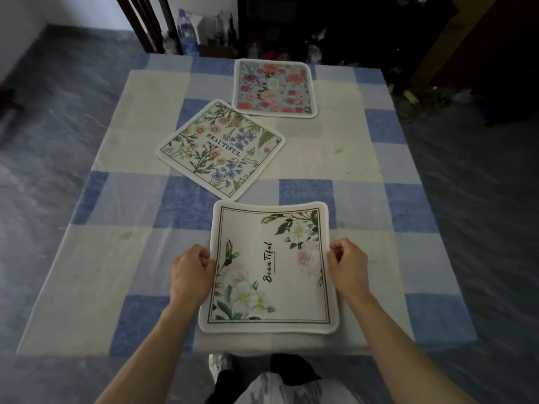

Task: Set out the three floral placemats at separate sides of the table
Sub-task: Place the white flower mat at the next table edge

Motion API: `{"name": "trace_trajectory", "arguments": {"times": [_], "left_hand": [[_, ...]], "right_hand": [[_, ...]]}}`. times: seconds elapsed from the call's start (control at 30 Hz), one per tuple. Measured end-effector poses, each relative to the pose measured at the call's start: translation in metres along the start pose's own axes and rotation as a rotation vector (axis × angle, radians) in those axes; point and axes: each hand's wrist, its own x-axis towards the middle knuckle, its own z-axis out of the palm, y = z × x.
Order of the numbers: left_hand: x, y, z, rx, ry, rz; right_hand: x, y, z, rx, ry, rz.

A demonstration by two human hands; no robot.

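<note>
Both hands pinch the pale square fabric placemat with white roses (269, 266) at the near edge of the blue-and-cream checked tabletop (116, 287): left hand (191, 271) closed on its left edge, right hand (347, 268) on its right. Beyond it lies the tilted white wildflower placemat (220, 148), and farther the red-and-pink rose placemat (274, 87). This near mat seems nearly placed; next, the tilted one likely needs moving to a side.

White square cloth placemat with pale roses (271, 266) at near edge of checked tablecloth (116, 258), wildflower placemat (220, 149) skewed mid-cloth, red-rose placemat (274, 88) at far edge
</note>
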Motion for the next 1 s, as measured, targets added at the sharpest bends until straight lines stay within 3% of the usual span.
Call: {"name": "trace_trajectory", "arguments": {"times": [0.2, 0.63, 1.0], "left_hand": [[-0.001, -0.010, -0.007, 0.014, -0.016, 0.005], [-0.019, -0.026, -0.014, -0.081, -0.037, 0.013], [-0.074, 0.011, -0.002, -0.139, 0.205, -0.260]], "right_hand": [[-0.004, -0.010, -0.006, -0.014, 0.060, -0.062], [-0.030, -0.045, -0.012, -0.030, 0.023, -0.222], [0.047, -0.039, 0.018, -0.153, -0.318, -0.538]]}}
